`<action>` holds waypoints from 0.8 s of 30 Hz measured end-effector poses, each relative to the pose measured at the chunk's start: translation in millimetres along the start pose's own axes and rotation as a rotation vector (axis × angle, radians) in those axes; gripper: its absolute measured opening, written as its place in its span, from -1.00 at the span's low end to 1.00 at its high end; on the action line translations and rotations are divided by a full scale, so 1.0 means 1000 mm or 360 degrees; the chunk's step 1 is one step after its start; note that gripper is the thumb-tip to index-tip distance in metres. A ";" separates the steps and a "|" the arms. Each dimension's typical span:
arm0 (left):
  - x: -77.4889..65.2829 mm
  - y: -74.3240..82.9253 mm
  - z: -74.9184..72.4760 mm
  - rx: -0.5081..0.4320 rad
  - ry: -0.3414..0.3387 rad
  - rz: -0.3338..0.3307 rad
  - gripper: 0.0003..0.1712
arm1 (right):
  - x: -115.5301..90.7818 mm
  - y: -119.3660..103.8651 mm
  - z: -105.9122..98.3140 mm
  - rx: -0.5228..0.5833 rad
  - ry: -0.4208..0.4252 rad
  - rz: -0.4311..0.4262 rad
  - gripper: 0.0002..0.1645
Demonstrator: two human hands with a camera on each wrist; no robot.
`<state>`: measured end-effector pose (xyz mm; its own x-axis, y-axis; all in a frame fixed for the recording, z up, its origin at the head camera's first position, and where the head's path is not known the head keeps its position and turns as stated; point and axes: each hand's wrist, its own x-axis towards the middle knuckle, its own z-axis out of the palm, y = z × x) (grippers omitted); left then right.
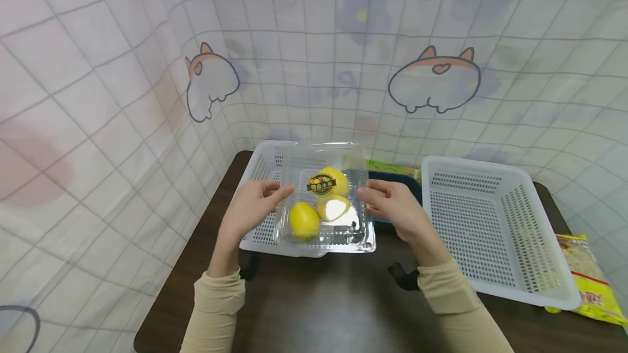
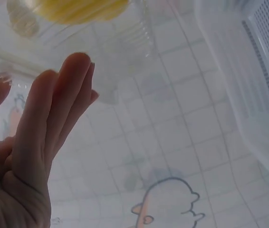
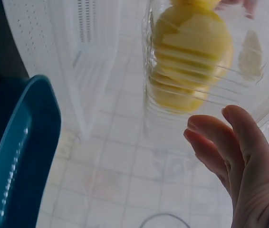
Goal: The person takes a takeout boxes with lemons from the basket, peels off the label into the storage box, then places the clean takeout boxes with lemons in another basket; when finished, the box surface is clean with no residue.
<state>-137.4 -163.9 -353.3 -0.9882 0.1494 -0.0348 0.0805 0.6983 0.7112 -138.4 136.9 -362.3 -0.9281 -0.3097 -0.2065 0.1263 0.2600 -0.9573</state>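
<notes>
Between both hands is a clear plastic fruit box [image 1: 360, 238] with its lid down and a dark round label [image 1: 321, 184] on top. Inside lie several yellow fruits [image 1: 304, 220] that look like lemons; the right wrist view also shows yellow fruit [image 3: 191, 42] through the ribbed wall. My left hand [image 1: 252, 206] pinches the left side between thumb and fingers. On the opposite side my right hand [image 1: 394, 208] holds the edge the same way. Seen from the wrists, the fingers of both hands reach under the rim, and the box is raised above the table.
A white perforated basket [image 1: 257, 236] stands partly behind the box. Right of it are a dark blue basin [image 1: 404, 180] and a green package [image 1: 392, 168]. Another white basket [image 1: 478, 233] stands at the right, beside a yellow-and-red bag [image 1: 596, 287]. Below is a dark wooden table [image 1: 333, 304].
</notes>
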 end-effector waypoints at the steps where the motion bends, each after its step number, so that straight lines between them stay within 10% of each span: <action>1: -0.005 0.003 0.005 -0.0002 0.0022 0.0011 -0.33 | -0.007 0.002 -0.001 0.0002 0.0010 -0.0002 -0.13; 11: -0.048 0.020 0.051 -0.0131 0.0113 0.0040 -0.40 | -0.078 0.033 -0.004 -0.0009 0.0126 0.0049 -0.10; 24: -0.074 0.016 0.118 -0.0372 -0.0139 0.0077 -0.21 | -0.135 0.085 -0.016 -0.0014 0.0207 0.0281 -0.08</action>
<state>-48.1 -81.3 -422.6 -0.9681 0.2456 -0.0499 0.0851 0.5095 0.8562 -7.7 215.8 -412.9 -0.9293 -0.1379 -0.3426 0.2885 0.3078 -0.9066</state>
